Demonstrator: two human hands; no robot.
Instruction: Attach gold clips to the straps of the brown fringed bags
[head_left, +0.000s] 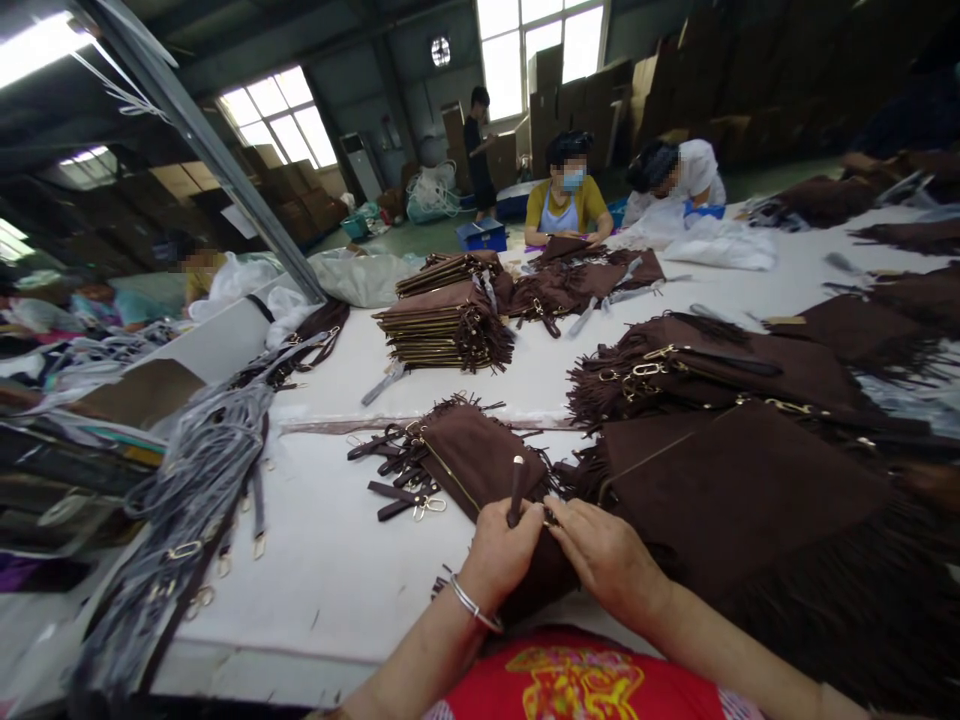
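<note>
Close to my body at the table's front edge, my left hand (504,548) is closed around a short dark brown strap (517,492) whose end with a metal stud sticks up from the fist. My right hand (606,555) touches it from the right, fingers pinched at the edge of a brown pouch; the exact thing between them is too small to tell. A brown fringed pouch with a gold zipper (480,450) lies just beyond my hands. Left of it is a cluster of wrist straps (397,490) with gold clasps.
Large fringed brown bags (735,490) cover the right side. A stack of zipped pouches (442,325) stands farther back. Wrapped long straps (202,470) hang along the left edge by a metal post (217,160). People sit across the table.
</note>
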